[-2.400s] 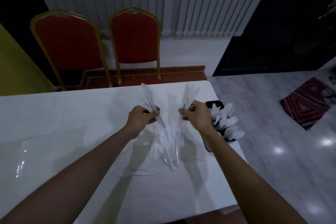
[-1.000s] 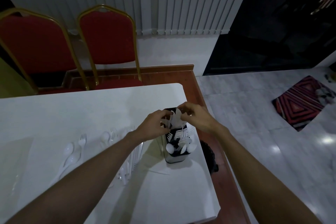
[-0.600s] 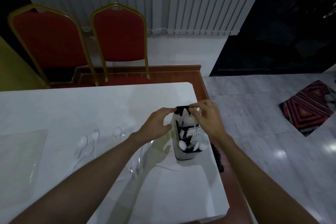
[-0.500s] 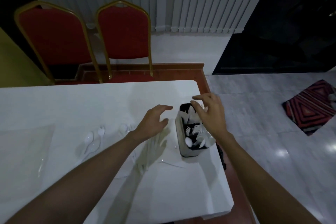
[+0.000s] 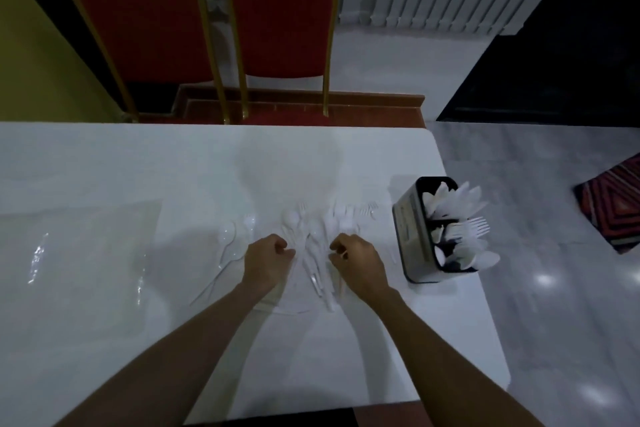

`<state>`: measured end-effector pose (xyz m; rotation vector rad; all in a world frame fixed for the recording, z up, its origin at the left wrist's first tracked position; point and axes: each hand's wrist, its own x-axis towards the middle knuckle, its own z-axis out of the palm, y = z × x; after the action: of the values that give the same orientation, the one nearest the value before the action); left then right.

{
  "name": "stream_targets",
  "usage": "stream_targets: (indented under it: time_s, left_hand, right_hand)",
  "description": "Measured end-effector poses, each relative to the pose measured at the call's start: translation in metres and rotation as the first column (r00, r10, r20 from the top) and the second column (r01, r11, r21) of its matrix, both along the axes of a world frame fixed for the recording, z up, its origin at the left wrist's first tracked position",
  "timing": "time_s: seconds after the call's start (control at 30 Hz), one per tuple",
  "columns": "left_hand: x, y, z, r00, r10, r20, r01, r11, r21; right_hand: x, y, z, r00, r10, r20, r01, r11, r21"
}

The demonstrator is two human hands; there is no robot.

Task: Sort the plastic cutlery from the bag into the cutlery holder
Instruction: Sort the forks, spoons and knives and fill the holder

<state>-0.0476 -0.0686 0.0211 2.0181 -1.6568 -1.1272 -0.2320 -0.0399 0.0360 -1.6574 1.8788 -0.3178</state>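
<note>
Dim, bluish, soft wide-angle view; floor glare at right.

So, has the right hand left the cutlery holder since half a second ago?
Yes: the right hand moved left off the cutlery holder to the loose cutlery.

Both forearms reach forward; left grip (image 5: 268, 262) and right grip (image 5: 358, 262) sit close together, fingers curled

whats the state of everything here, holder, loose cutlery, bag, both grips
cutlery holder, upright near the right edge of the table, compartments filled with white cutlery
loose cutlery pile, lying unsorted on the table between the grips
plastic bag, flat on the table, looks empty
left grip, fingers curled at the pile, hold unclear
right grip, fingers curled at the pile, hold unclear
</note>
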Motion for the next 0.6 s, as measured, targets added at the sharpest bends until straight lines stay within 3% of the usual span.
stream_targets:
  time_s: [0.23,0.6]
  left_hand:
    - [-0.009,0.0,-0.026,0.999,-0.024,0.036,0.021,0.997,0.077]
    - [0.058,0.002,-0.024,1.0,0.002,0.015,-0.004,0.993,0.117]
  right_hand:
    - [0.035,0.015,-0.029,0.987,-0.08,-0.142,0.086,0.995,0.039]
    - [0.042,-0.012,-0.021,0.97,-0.234,-0.074,0.232,0.972,-0.028]
